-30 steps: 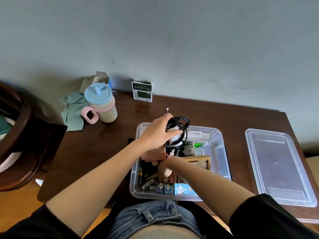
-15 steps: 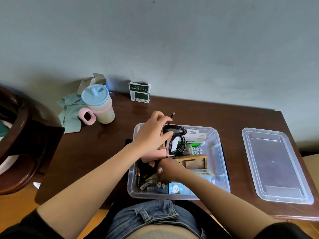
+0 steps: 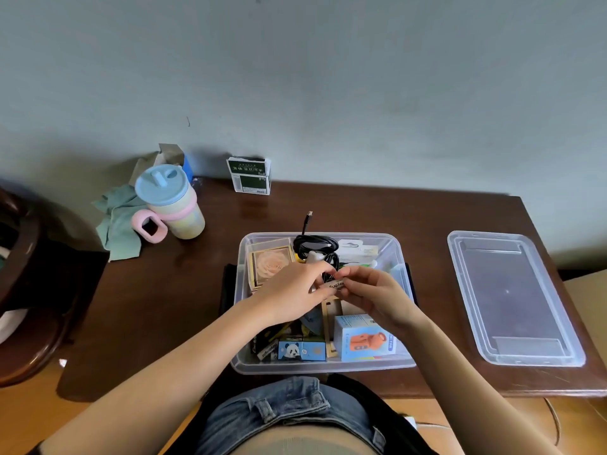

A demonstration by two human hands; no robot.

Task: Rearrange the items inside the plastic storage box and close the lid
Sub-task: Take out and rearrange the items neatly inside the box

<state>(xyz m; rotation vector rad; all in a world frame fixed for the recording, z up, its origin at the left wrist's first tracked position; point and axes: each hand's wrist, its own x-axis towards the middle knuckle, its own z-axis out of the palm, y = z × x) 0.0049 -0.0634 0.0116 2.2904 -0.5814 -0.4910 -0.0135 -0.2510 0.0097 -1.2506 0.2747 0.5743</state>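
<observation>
The clear plastic storage box (image 3: pixel 241 300) sits open on the brown table in front of me, full of small items. My left hand (image 3: pixel 292 297) and my right hand (image 3: pixel 374 295) meet over its middle, both pinching a small labelled packet (image 3: pixel 335 286). A coiled black cable (image 3: pixel 314 245) lies at the box's far side, its plug end sticking up over the rim. A rose-print box (image 3: pixel 272 265) rests in the far left corner. A panda box (image 3: pixel 300 350) and a blue box with an orange figure (image 3: pixel 363 338) lie near me. The clear lid (image 3: pixel 512 297) lies flat to the right.
A pastel sippy cup (image 3: pixel 170 201) with a pink handle stands at the table's far left on a green cloth (image 3: pixel 116 221). A green-and-white carton (image 3: pixel 249 175) stands against the wall. A dark wooden chair (image 3: pixel 23 290) is at the left.
My left hand has let go of the black cable, which now lies at the box's far side. Both hands have come together over the middle and grip a small packet.
</observation>
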